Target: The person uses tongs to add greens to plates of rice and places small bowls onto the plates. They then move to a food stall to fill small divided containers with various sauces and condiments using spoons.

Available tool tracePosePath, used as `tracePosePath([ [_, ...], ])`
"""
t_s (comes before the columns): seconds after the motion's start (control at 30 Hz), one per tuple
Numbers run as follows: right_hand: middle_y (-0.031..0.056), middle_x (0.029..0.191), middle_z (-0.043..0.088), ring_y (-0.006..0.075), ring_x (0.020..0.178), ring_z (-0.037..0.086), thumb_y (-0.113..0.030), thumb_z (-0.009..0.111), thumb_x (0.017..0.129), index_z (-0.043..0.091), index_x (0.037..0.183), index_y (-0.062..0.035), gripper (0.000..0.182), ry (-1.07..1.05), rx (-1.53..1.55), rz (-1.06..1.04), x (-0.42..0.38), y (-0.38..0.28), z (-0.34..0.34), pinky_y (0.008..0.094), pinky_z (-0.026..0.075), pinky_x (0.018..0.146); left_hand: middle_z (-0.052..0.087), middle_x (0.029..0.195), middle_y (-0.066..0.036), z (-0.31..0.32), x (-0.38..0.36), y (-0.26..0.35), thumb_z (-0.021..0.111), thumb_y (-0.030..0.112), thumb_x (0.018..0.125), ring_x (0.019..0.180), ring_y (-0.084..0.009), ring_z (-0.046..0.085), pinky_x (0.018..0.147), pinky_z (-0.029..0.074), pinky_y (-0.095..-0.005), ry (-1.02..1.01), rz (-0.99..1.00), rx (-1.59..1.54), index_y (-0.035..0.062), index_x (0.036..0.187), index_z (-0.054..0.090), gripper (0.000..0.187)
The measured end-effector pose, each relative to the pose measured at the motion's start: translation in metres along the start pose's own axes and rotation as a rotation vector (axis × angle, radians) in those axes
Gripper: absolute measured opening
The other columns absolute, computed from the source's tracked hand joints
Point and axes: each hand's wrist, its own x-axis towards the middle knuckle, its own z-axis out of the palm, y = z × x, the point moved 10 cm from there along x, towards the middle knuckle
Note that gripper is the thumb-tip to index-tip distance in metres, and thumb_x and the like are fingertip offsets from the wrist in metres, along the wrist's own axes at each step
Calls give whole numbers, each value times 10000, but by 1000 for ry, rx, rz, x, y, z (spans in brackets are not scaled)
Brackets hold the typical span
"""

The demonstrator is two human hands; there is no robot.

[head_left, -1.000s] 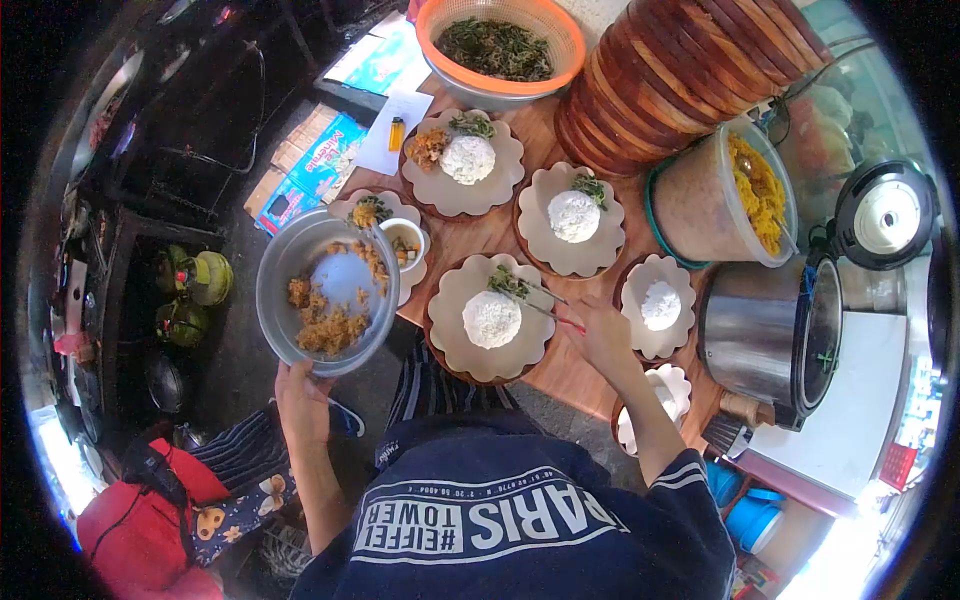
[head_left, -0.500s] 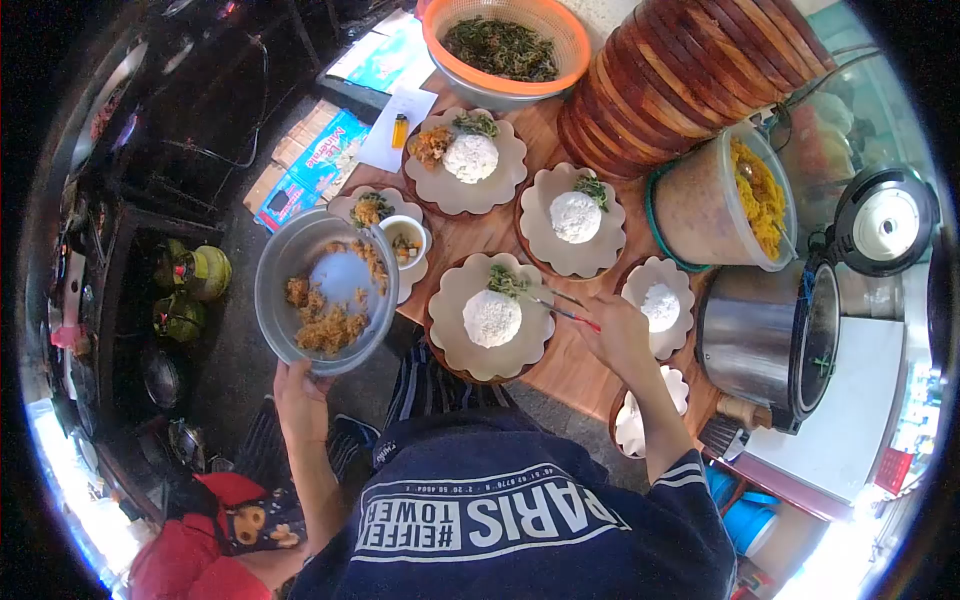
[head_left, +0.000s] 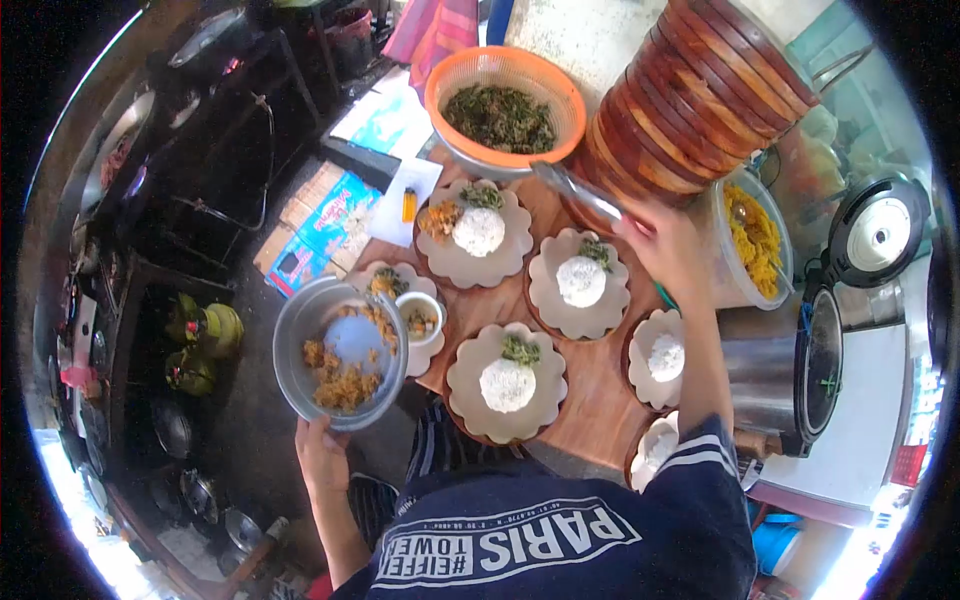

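Observation:
My left hand grips the lower rim of a grey plastic bowl that holds orange-brown shredded food. Metal tongs are in my right hand, raised beside the stacked wooden plates and pointing toward an orange basket of dark cooked greens. Below, scalloped paper-lined plates stand on the wooden table. The near plate, the middle plate and the upper plate each hold white rice and greens; the upper one also has orange-brown food.
Stacked round wooden plates stand at the back right, by a tub of yellow food and a steel cooker. Two smaller rice plates lie at the table's right edge. A yellow lighter rests on white paper. Green gas cylinders stand left.
My right hand with the tongs has moved up from the near plate toward the orange basket. The view has shifted, so the table sits lower. My left hand still holds the bowl.

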Motion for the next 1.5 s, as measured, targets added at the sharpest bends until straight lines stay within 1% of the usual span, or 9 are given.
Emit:
tracePosePath([
  [0.27,128,906,686,293,859,638,-266,657,769,705,864,-60,232,-339,-591,-10,187,38,183,424,500,716,559,1176,-88,-5,17,21,501,106,853,992,-192,589,758,525,-328,64,17,-27,26,1250,467,406],
  [0.33,158,886,701,287,832,687,-131,566,789,729,835,-57,185,-339,-636,-81,204,39,216,418,542,697,555,1186,-75,-8,24,20,474,123,871,1047,-190,555,795,500,-336,-15,26,29,33,1238,491,378],
  [0.47,156,905,705,298,833,696,-129,550,795,734,881,-64,214,-318,-504,128,218,78,240,438,552,681,563,1133,-76,-36,49,8,484,139,889,960,-184,577,755,505,-323,22,39,39,-1,1182,504,325],
  [0.8,148,931,697,279,894,679,-111,628,747,729,872,-60,168,-250,-308,364,163,79,155,386,544,728,589,1008,-62,6,76,26,542,145,871,853,-157,574,705,483,-297,57,-21,140,18,1099,527,261],
  [0.93,157,973,682,293,901,670,-223,667,756,682,1015,-61,306,-186,-45,454,154,87,127,397,534,775,558,1164,-79,-12,98,14,524,88,842,1008,-189,569,817,502,-347,-60,-55,128,30,1212,495,376],
  [1.07,168,884,679,316,869,662,-378,641,787,699,946,-50,368,-228,-158,355,162,94,151,412,525,751,561,1150,-75,13,78,23,522,80,838,983,-184,575,796,512,-347,-81,-13,91,29,1189,502,355],
  [1.13,157,904,682,312,881,661,-378,656,784,698,955,-55,368,-294,-249,400,160,95,149,414,525,758,549,839,-18,16,75,19,512,82,881,672,-109,514,680,483,-295,-86,-43,22,41,1120,536,244],
  [1.33,140,853,691,287,833,675,-160,658,749,715,833,-45,153,-364,-422,299,180,68,139,399,529,709,606,1061,-58,23,65,33,520,61,846,869,-159,595,708,514,-295,-33,2,-22,24,1159,530,316],
  [1.5,119,811,695,266,809,681,-135,654,765,720,825,-57,119,-412,-579,169,187,57,179,374,525,673,599,1126,-67,13,67,30,510,63,845,944,-177,608,754,524,-302,-57,-13,-7,23,1198,511,355],
])
